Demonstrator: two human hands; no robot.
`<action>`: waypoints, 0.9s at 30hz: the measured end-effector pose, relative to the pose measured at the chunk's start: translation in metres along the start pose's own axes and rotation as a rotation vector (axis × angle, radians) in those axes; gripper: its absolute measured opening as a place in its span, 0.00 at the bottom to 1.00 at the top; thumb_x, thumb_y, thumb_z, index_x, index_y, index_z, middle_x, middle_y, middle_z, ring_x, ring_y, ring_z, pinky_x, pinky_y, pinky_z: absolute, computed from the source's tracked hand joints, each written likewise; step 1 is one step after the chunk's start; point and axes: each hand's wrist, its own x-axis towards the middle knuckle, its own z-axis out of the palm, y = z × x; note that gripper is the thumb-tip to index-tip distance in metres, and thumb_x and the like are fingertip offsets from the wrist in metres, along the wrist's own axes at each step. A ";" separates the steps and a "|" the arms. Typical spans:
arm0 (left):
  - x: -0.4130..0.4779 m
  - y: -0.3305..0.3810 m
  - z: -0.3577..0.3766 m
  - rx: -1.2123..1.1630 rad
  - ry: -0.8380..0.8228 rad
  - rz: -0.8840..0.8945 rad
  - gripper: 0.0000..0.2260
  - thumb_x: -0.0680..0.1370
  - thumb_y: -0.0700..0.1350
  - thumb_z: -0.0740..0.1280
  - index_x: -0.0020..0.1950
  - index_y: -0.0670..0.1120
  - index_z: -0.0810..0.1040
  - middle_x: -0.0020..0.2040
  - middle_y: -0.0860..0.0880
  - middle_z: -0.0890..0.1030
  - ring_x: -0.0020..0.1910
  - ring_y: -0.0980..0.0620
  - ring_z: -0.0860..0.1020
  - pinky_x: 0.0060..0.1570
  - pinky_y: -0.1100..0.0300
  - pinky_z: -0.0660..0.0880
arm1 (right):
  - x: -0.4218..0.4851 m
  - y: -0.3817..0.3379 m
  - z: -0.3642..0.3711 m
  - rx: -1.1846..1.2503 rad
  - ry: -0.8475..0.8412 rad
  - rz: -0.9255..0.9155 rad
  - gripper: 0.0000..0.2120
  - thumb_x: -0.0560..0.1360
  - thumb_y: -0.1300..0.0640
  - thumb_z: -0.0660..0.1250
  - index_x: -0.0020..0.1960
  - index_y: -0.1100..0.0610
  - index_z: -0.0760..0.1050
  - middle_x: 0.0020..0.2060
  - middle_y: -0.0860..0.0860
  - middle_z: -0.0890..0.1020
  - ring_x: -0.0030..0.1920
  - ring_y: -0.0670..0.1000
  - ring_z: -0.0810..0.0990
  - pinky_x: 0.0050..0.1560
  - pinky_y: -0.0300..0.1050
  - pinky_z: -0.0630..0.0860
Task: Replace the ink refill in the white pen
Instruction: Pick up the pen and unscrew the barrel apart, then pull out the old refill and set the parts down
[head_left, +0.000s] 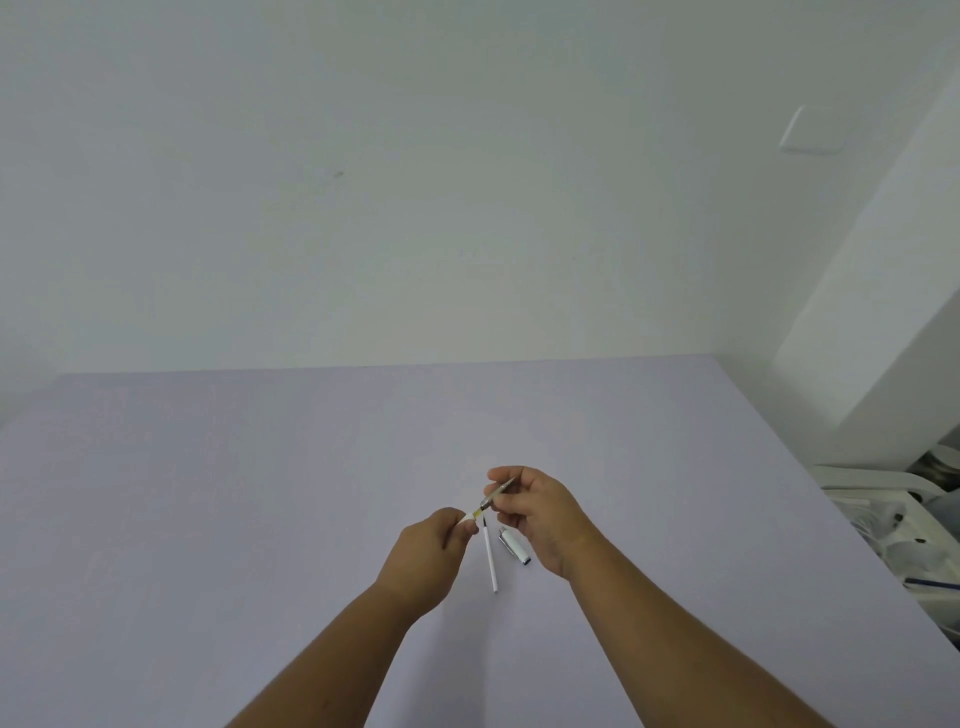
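Note:
My left hand (434, 545) pinches the white pen barrel (470, 516) at its open end, most of it hidden in my fingers. My right hand (535, 512) grips the pen's dark metallic tip section (497, 493), which points up and to the right and meets the barrel end. Both hands hover just above the lilac table (260, 493). A thin white refill (489, 558) with a dark tip lies on the table directly below my hands. The white pen cap (514, 544) with its silver clip lies just right of the refill.
The table runs back to a white wall. Past its right edge sit white plastic bins and clutter (893, 525) with a blue pen (930, 583). A white column stands at the far right.

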 end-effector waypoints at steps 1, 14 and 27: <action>-0.001 0.000 0.000 -0.021 0.000 0.005 0.09 0.80 0.53 0.57 0.52 0.53 0.75 0.32 0.54 0.74 0.30 0.55 0.70 0.32 0.62 0.68 | -0.001 -0.001 0.000 0.005 0.009 0.000 0.13 0.74 0.71 0.63 0.49 0.56 0.79 0.41 0.52 0.83 0.42 0.48 0.81 0.41 0.38 0.77; -0.005 -0.004 -0.005 -0.230 0.020 -0.033 0.09 0.79 0.52 0.57 0.44 0.65 0.73 0.32 0.50 0.70 0.28 0.53 0.66 0.23 0.70 0.66 | 0.013 -0.011 -0.018 0.271 0.320 0.028 0.04 0.75 0.63 0.65 0.48 0.60 0.79 0.35 0.53 0.78 0.35 0.50 0.77 0.39 0.42 0.78; 0.003 -0.018 0.006 -0.302 0.034 -0.107 0.09 0.79 0.51 0.58 0.44 0.63 0.74 0.33 0.50 0.69 0.26 0.55 0.64 0.22 0.72 0.65 | 0.035 0.065 -0.053 -1.031 0.283 0.146 0.16 0.74 0.64 0.60 0.60 0.58 0.75 0.56 0.57 0.81 0.56 0.56 0.78 0.54 0.44 0.74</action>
